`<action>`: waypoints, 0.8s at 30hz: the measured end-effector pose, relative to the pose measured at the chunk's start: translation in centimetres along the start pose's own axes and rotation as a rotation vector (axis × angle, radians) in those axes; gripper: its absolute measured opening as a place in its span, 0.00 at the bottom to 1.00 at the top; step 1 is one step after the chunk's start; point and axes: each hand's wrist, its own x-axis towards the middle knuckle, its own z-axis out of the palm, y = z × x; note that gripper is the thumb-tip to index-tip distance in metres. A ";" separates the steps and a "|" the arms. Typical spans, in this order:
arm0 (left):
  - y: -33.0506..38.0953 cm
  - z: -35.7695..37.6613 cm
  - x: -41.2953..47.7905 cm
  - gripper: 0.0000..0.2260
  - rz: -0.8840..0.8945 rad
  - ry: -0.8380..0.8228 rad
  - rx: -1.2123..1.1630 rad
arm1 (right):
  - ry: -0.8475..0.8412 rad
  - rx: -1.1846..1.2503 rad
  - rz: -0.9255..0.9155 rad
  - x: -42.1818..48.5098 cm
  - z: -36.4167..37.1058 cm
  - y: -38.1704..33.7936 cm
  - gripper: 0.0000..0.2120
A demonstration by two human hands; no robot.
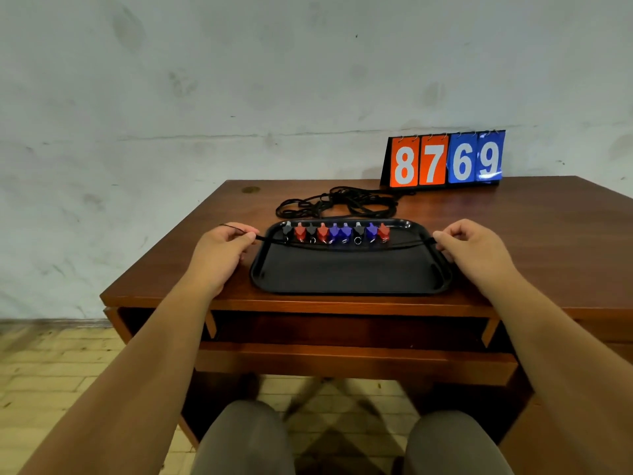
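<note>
A black tray [349, 272] lies on the wooden desk [548, 241]. Along its far edge stands a row of several small whistles [337, 232] in black, red and blue, each with a metal ring. A black cord [346, 245] runs taut across the tray just in front of the row. My left hand [221, 255] pinches the cord's left end beside the tray's left rim, with a short tail sticking out behind the thumb. My right hand [474, 250] pinches the right end at the tray's right rim.
A tangle of black cords [337, 202] lies behind the tray. A flip scoreboard [445, 161] reading 8769 stands at the desk's back right against the wall. An open shelf [342, 358] runs under the desktop, above my knees.
</note>
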 end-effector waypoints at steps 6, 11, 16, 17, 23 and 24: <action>0.5 0.6 -0.4 0.10 0.023 -0.008 0.277 | 0.017 -0.043 -0.032 -0.1 0.1 0.4 0.06; 0.5 0.6 -0.5 0.08 0.014 -0.015 0.289 | 0.015 -0.087 -0.037 -0.1 0.0 0.3 0.07; 0.2 0.2 -0.4 0.07 0.001 -0.007 0.245 | 0.022 -0.066 -0.039 0.1 0.1 0.6 0.06; 0.2 0.2 -0.3 0.07 -0.002 0.001 0.243 | 0.020 -0.067 -0.039 0.1 0.1 0.7 0.06; 0.1 0.1 0.0 0.09 -0.018 0.034 0.205 | -0.004 -0.039 -0.016 0.1 -0.1 0.4 0.07; 0.0 0.2 0.1 0.10 -0.024 0.035 0.195 | 0.000 -0.022 -0.003 0.0 -0.1 0.3 0.08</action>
